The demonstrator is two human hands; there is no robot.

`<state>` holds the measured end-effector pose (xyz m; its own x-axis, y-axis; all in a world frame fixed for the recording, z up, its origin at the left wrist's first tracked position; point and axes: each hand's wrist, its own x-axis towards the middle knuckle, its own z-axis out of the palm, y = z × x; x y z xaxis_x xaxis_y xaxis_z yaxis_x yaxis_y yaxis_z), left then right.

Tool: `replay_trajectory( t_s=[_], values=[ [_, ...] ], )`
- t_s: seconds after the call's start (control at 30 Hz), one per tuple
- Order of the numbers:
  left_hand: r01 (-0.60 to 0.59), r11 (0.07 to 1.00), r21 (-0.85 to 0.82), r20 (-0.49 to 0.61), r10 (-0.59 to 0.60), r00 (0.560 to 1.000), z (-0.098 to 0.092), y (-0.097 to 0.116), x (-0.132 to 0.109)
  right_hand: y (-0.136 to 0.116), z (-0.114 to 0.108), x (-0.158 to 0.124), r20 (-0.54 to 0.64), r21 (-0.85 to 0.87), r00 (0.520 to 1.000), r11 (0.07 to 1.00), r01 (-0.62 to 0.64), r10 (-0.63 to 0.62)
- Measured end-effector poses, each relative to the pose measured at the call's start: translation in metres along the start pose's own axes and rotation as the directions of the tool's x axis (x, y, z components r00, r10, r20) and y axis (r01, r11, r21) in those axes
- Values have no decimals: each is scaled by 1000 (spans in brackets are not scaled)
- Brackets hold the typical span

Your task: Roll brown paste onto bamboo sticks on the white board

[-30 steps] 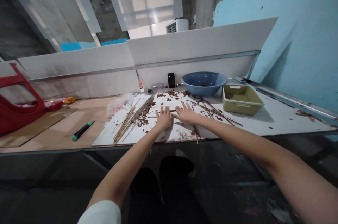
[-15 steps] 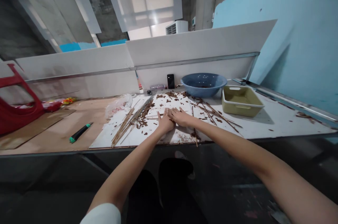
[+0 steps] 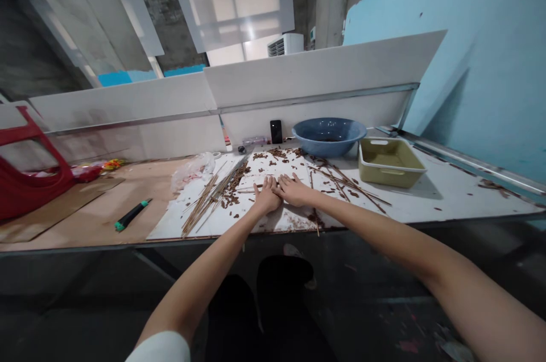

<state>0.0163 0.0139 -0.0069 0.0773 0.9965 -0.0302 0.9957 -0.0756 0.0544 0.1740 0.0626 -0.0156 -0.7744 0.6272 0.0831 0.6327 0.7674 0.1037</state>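
Observation:
My left hand point(image 3: 268, 198) and my right hand point(image 3: 294, 190) lie flat, side by side, on the white board point(image 3: 341, 208). Their fingers are stretched out and the inner edges of the hands meet. A thin stick lies by the left fingertips; whatever is beneath the palms is hidden. Left of my hands lies a bundle of thin brown sticks point(image 3: 205, 202), with small brown crumbled lumps point(image 3: 232, 185) strewn along it. More lumps point(image 3: 277, 153) are scattered beyond the fingertips. To the right of my hands, several dark coated sticks point(image 3: 350, 181) lie crosswise.
A blue basin point(image 3: 328, 145) with dark material inside and an olive bin point(image 3: 390, 171) stand at the back right. A phone point(image 3: 276, 131) leans on the rear panel. Leftward are a plastic bag point(image 3: 194, 171), a green-and-black cutter point(image 3: 131, 215) and a red plastic stool point(image 3: 34, 163).
Both hands stay flat on the board and have shifted only very slightly. The view has moved a little; the objects on the table keep their places.

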Motion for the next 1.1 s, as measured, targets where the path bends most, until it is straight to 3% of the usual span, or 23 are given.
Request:
replay_trajectory(
  t_s=[0.13, 0.37, 0.57, 0.63, 0.83, 1.1],
  values=[
    [-24, 1000, -3, 28, 24, 999, 8, -7, -9, 0, 10, -12, -8, -3, 1000, 1000, 23, -23],
    [65, 998, -27, -36, -65, 997, -10, 0, 8, 12, -3, 12, 17, 67, 998, 996, -66, 65],
    [-52, 999, 15, -25, 53, 998, 11, -11, -29, 1, 12, -28, -27, 62, 1000, 998, 9, -7],
    [-49, 999, 12, -22, 49, 999, 9, -12, -30, -1, 10, -29, -25, 81, 999, 996, -26, 28],
    [63, 998, -2, -42, -63, 997, -8, -2, 1, 1, -8, -4, 14, 86, 984, 981, -177, 176],
    [68, 998, -17, -35, -68, 997, 10, -11, -15, -12, 5, -22, 5, 125, 961, 954, -273, 275]
  ],
)
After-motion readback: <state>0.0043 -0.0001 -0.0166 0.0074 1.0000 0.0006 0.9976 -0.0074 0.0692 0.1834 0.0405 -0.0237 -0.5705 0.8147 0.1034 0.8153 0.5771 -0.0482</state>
